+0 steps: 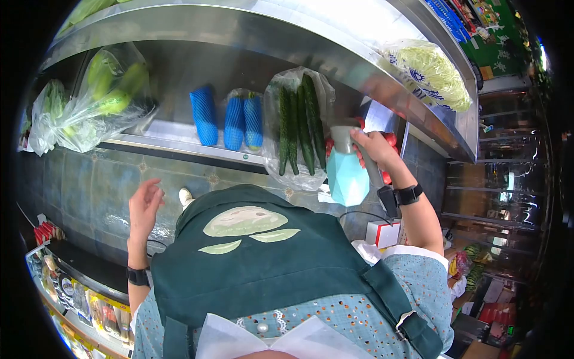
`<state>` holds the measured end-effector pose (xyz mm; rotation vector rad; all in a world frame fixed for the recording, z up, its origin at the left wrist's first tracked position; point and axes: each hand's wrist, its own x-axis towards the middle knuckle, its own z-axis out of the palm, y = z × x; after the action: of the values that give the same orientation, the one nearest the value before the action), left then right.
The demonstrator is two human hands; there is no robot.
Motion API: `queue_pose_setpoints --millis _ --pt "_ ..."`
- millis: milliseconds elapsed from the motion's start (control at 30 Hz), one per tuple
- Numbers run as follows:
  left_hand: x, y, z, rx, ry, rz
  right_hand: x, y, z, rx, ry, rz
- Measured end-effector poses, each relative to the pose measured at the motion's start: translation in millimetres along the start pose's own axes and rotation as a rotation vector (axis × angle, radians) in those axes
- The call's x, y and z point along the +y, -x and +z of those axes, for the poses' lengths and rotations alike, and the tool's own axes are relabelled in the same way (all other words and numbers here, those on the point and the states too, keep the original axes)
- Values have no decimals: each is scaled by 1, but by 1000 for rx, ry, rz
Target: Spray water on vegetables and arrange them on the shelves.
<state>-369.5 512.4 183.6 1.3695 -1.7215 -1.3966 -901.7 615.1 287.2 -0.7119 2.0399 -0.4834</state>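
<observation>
My right hand (378, 151) is wrapped around the neck of a turquoise spray bottle (348, 180) with a grey head. The bottle is in front of the shelf's right part, beside several cucumbers (306, 125) lying on a clear plastic bag. Red round produce, perhaps tomatoes (390, 140), is partly hidden behind my right hand. At the left, my left hand (145, 206) hangs over the floor with fingers loosely bent and apart, holding nothing. Blue-netted produce packs (204, 116) lie on the shelf between the cucumbers and the bagged greens.
Green vegetables in clear bags (107, 96) fill the shelf's left end. A bag of pale shredded-looking greens (427, 75) sits on the upper metal shelf (239, 27). Packaged goods (107, 311) line a rack at lower left. A white and red box (382, 234) stands at right.
</observation>
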Motion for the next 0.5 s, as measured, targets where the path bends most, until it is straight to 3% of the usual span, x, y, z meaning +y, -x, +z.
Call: queue_pose_setpoints --millis 267,400,500 --pt "1 -13 7 -59 -13 7 58 26 6 -130 -2 169" --pt "1 -19 9 -118 -71 18 64 36 11 -140 82 215" --pt "4 -23 11 -131 -70 26 79 29 10 -60 -38 154"
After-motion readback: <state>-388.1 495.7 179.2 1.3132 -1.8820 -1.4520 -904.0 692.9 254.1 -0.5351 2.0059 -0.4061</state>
